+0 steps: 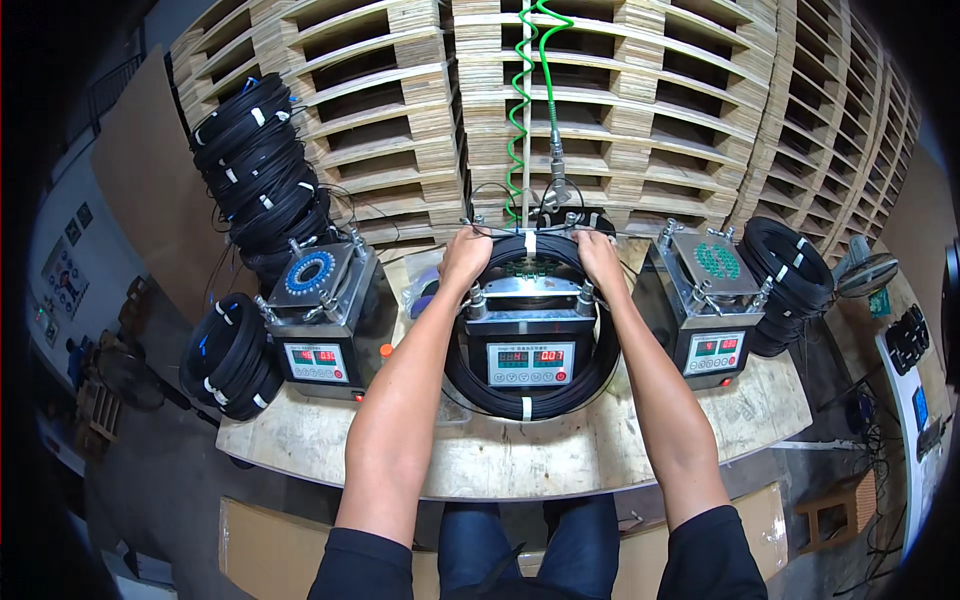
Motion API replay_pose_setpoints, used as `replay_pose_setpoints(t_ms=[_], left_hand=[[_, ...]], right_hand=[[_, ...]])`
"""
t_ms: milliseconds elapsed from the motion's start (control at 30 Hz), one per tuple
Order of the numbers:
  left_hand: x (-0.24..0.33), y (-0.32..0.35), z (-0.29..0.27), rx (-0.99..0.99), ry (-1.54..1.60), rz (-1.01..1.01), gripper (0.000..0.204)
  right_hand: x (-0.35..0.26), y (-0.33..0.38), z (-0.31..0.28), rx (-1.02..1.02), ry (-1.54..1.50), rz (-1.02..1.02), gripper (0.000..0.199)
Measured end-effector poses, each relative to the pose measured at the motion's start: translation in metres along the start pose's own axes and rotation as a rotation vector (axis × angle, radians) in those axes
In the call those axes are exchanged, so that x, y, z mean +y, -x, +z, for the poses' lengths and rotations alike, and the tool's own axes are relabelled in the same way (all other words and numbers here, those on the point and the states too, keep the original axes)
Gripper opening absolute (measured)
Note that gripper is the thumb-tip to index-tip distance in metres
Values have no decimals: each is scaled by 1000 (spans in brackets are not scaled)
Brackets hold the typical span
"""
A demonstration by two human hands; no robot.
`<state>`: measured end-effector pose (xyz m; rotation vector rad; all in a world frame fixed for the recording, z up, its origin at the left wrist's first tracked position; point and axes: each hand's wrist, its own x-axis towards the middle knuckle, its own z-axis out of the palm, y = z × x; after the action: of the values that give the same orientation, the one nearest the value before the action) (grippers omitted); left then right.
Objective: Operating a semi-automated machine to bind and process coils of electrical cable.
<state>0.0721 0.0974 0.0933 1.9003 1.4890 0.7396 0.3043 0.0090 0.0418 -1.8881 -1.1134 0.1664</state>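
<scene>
A large coil of black cable, bound with white tape at top and bottom, loops around the front of the middle machine, which has a digital display. My left hand is closed at the coil's upper left, and my right hand is closed at its upper right. Both sets of fingertips are partly hidden, close to the machine's metal posts. Thin cable strands run near the hands behind the coil's top. Inside the ring, the machine's top plate shows a row of green pieces.
Similar machines stand left and right, with blue and green rings on top. Cable coils are stacked at far left, left front and right. Wooden pallets rise behind the table. A green air hose hangs centrally.
</scene>
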Motion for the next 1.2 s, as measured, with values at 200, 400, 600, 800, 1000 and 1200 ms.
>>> replay_pose_setpoints(t_ms=[200,400,600,800,1000,1200], left_hand=[[1,-1,4,-50,1,-36,51],[-43,-47,18,-20,20,23,51],[-34,-49,32,-65,300,213,37],[-45,-79,16,-185,157,206,28],[4,-44,40,45,-18,-49,48],[14,-4,9,35,-6,-127,47]], right_hand=[[-1,3,-4,2,8,38,53],[-8,3,3,-103,-65,-24,57],[9,-1,-1,-23,-37,-34,54],[-12,-3,10,-25,-51,-47,52],[11,-41,-2,-109,150,105,46],[-25,-1,-7,-46,74,183,47]])
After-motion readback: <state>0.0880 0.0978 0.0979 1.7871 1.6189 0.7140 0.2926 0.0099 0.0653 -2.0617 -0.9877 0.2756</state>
